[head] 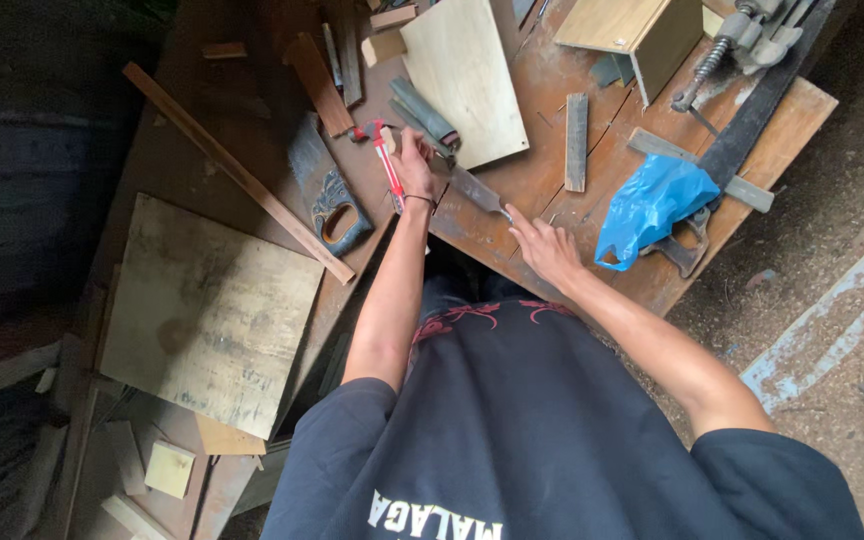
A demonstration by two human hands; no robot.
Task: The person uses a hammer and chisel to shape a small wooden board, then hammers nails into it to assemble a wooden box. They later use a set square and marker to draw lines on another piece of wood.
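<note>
My left hand (414, 160) is closed around the red handle of a small hammer (388, 168), whose head points away over the wooden workbench (552, 90). A flat grey metal blade (477, 190) lies on the bench just right of that hand. My right hand (544, 245) rests near the bench's front edge, fingers spread, with the fingertips touching the blade's near end. It holds nothing.
A hand saw (327, 195) and a long wooden strip (237, 170) lie to the left. A large plywood board (207, 310) sits lower left. A pale board (467, 75), a wooden box (637, 30), a metal clamp (742, 35) and a blue plastic bag (652, 205) crowd the bench.
</note>
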